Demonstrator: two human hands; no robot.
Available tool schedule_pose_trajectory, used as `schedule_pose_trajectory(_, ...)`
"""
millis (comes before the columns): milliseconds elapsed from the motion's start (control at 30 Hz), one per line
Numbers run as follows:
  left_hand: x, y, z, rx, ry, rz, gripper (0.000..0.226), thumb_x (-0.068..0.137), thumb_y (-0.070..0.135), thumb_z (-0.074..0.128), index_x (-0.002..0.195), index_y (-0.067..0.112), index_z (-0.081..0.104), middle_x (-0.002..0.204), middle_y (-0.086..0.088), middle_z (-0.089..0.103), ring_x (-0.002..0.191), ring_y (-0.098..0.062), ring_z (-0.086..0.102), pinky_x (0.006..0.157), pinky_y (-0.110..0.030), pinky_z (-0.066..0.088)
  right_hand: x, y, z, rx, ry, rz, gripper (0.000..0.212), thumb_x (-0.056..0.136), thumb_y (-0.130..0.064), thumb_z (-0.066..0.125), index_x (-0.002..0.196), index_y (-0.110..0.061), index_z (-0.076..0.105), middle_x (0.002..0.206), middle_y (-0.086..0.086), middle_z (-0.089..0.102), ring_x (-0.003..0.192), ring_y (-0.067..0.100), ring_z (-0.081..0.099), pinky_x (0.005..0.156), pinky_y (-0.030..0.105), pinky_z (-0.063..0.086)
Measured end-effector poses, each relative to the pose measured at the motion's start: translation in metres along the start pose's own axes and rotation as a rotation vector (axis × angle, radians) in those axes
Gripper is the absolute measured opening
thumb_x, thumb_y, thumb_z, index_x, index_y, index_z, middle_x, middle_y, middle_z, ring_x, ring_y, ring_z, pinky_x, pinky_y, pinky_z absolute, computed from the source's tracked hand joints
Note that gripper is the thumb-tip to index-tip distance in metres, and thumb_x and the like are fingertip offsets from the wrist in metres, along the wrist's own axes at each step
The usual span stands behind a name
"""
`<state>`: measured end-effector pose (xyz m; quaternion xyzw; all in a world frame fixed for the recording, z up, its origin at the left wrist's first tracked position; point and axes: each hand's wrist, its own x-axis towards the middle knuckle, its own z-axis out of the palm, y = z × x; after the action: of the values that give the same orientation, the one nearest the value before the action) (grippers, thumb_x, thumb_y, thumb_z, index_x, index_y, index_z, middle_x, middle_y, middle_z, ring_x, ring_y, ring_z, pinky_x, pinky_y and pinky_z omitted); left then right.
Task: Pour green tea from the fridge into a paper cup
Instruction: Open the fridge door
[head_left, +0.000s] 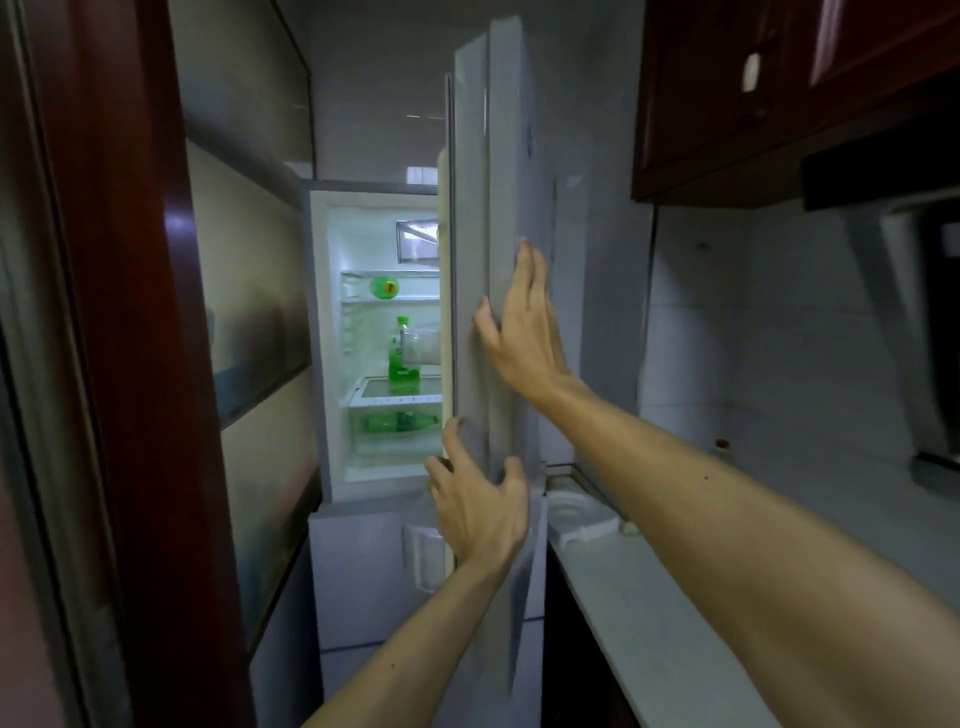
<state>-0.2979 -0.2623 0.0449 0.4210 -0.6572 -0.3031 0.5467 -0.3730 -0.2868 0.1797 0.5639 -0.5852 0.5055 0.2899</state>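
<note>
While left grip (478, 499) and right grip (519, 322) lie spread against the white fridge door (498, 156), the upright green plastic bottle (401, 358) stands left of it, nearer left grip.

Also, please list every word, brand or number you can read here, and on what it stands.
No text can be read.
Tall upright green plastic bottle: label too blurred.
Green bottle lying on the upper shelf: yellow mark, unreadable.
Green bottle lying in the bottom drawer: label too blurred.
</note>
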Motion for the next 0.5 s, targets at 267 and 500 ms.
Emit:
schedule_pose_trajectory(267,-0.021,0.008,0.027,-0.034,-0.123,0.171,0.072,0.081,0.031,0.06,0.146,0.037,0.029,0.109,-0.002,0.039,0.101,-0.025,0.049,0.082,-0.037,0.044,-0.011,0.042,-0.062,-0.093,0.082,0.008,0.067,0.096,-0.017,0.057,0.149,0.005,0.022,0.145,0.02,0.031,0.127,0.031,0.046,0.109,0.042,0.041)
schedule_pose_trajectory(500,-0.031,0.001,0.058,0.061,-0.286,0.451,0.083,0.072,0.038,0.051,0.15,0.036,0.023,0.133,-0.012,0.029,0.124,-0.028,0.031,0.098,-0.043,0.037,-0.021,0.072,-0.106,-0.24,0.143,-0.003,0.067,0.095,-0.003,0.053,0.152,-0.001,0.018,0.144,0.02,0.027,0.111,0.017,0.048,0.1,0.027,0.044)
